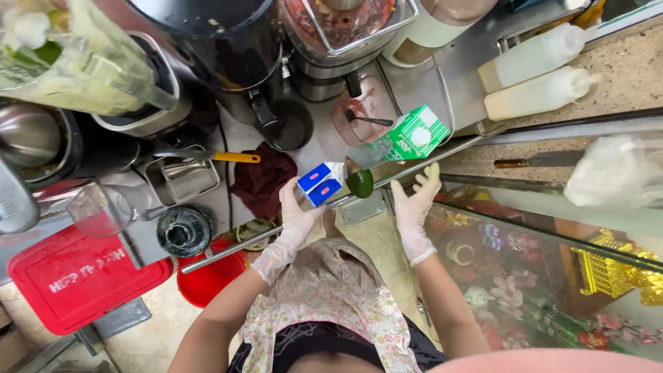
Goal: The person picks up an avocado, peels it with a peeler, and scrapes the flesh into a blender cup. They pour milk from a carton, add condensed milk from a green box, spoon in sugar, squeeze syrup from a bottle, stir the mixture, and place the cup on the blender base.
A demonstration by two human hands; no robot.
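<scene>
Blue-and-white small carton (320, 184) sits clamped in the gloved left hand (298, 215); right hand (414, 204) spread open.

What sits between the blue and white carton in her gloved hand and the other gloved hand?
In the head view, a green lime lies on the counter edge between the blue and white carton in the left hand and the open right hand.

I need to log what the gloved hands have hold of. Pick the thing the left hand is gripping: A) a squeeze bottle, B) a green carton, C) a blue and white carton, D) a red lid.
C: the left hand is closed round the blue and white carton, while the right hand is open beside a green round fruit and the green carton stands apart on the counter.
</scene>
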